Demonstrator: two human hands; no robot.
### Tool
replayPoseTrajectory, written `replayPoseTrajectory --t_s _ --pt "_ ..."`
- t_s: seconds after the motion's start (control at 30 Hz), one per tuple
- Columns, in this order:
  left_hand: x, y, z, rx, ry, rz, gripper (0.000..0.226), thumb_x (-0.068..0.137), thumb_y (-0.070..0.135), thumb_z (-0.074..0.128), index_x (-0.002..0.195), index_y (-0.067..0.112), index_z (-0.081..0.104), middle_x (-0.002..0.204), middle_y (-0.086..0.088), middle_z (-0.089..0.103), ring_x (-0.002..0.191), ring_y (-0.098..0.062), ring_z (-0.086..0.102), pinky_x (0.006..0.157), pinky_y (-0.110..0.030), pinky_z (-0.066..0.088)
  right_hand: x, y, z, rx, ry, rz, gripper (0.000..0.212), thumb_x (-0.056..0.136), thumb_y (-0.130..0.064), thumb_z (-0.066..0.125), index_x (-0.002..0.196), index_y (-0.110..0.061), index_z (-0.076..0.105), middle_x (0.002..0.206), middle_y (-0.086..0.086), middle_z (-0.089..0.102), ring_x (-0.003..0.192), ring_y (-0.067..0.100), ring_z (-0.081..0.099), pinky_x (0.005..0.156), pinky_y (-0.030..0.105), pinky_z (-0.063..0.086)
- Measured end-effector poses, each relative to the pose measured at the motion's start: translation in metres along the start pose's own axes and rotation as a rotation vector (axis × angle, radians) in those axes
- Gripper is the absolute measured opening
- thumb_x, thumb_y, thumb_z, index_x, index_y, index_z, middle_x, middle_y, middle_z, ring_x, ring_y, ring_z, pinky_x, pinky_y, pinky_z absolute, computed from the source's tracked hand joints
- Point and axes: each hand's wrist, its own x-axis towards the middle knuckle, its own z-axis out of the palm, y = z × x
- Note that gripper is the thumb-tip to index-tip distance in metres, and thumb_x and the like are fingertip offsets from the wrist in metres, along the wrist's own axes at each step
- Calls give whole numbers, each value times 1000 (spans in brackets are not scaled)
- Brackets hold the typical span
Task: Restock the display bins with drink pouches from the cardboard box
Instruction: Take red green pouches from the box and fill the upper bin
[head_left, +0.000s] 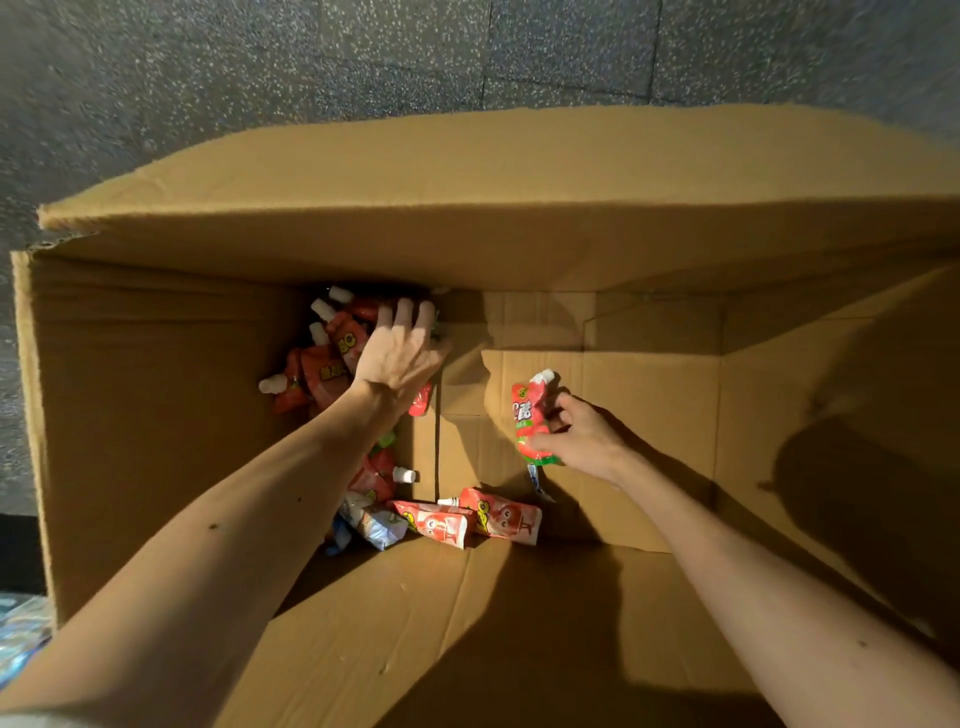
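- Both arms reach into the cardboard box (156, 415).
- Left hand (397, 353), fingers straight and slightly apart, presses the far pile of red pouches (322, 364).
- Right hand (582, 436) pinches 1 red-and-green pouch (530, 415), lifted upright.
- 2 more pouches (467, 522) lie nearer.

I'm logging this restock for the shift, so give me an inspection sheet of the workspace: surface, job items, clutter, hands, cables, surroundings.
Surface: speckled grey floor; an open cardboard box stands on it.
Job's things: heap of red pouches in the box's far left corner; two red pouches and a pale blue pouch lie nearer.
Clutter: nothing seen.
Hands: left hand spread flat on the heap; right hand grips a red-and-green pouch.
Cables: nothing seen.
Surroundings: bluish packaging outside the box, lower left; display bins not in view.
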Motion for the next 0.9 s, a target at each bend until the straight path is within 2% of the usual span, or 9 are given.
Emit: replayPoseTrajectory --t_s 0.07,0.17,0.3,0.43,0.53,0.6,0.7,0.83,0.9 --pt "-1 -2 2 18 43 25 43 97 26 54 139 26 48 148 -20 27 135 -39 31 109 -49 33 -1 -1 -2 28 -19 8 53 83 -23 77 131 -22 52 118 -7 62 109 10 60 90 27 46" --pt "-4 -1 9 53 78 80 39 103 29 42 142 30 46 156 -23 16 140 -43 25 113 -49 29 -3 3 -10 11 -19 -2 54 84 -25 76 132 -21 52 126 -4 63 113 11 60 92 27 46" --pt "-13 0 15 37 76 148 41 103 29 44 143 34 39 159 -26 8 142 -45 19 117 -52 26 -13 19 -17 -122 -103 -3 53 83 -25 77 129 -22 51 122 -7 60 112 12 59 99 34 48" --pt "-23 8 2 -113 233 208 33 90 16 65 122 23 59 145 -29 34 128 -45 42 96 -51 44 -27 52 -28 -294 -215 50 52 84 -27 74 130 -24 50 128 -3 59 113 13 58 105 42 44" --pt "-24 21 -9 -208 257 247 30 81 13 74 109 20 67 132 -29 44 111 -44 52 81 -49 49 -34 73 -42 -300 -166 99 72 86 -26 72 148 -22 36 143 2 52 127 18 53 113 47 36" --pt "-23 33 -15 -339 235 248 32 86 21 71 118 21 64 143 -28 36 124 -46 44 93 -52 44 -36 84 -49 -291 -169 118 80 86 -27 73 152 -21 29 148 4 48 131 21 51 114 50 35" --pt "-21 44 -24 -434 179 219 35 90 34 66 124 27 57 155 -20 18 138 -40 23 108 -51 33 -42 91 -54 -301 -187 115 75 83 -29 74 148 -21 37 148 3 48 128 20 52 113 46 37" --pt "-21 50 -34 -502 179 191 38 86 38 70 120 25 58 151 -17 23 132 -35 26 108 -53 36 -51 69 -18 -417 -228 -68 66 77 -31 77 135 -16 50 135 -4 49 124 18 48 103 30 38" --pt "-23 52 -36 -541 214 162 38 82 39 75 113 24 60 150 -19 27 132 -38 30 103 -55 41 -51 60 9 -559 -301 -138 58 83 -29 71 135 -14 50 141 2 39 130 21 42 101 31 37"
